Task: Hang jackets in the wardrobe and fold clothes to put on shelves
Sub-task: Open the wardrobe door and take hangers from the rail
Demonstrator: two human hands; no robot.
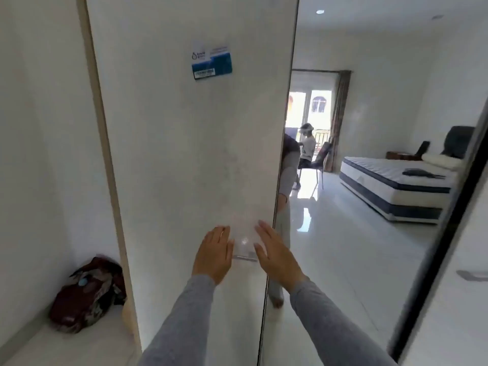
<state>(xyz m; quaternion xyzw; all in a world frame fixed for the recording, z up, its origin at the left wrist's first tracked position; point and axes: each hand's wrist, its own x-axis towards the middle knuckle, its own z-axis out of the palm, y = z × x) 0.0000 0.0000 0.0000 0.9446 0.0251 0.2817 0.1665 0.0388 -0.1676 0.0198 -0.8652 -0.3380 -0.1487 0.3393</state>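
White walls and a glossy white floor (343,260) framed a bedroom mirrored at three o'clock, with a bare mattress (396,180) and a seated person (307,149) by a bright balcony door. Dead centre stood the white wardrobe door (184,154), carrying at twelve o'clock a blue-and-white sticker (212,60) with a barcode, its print too blurred to read. Both the left hand (214,253) and right hand (274,253) lay flat and unclenched against the panel, flanking a small clear handle (245,249), grasping nothing, while a dark red bundle of clothes (88,294) sat on a shelf at eight o'clock.
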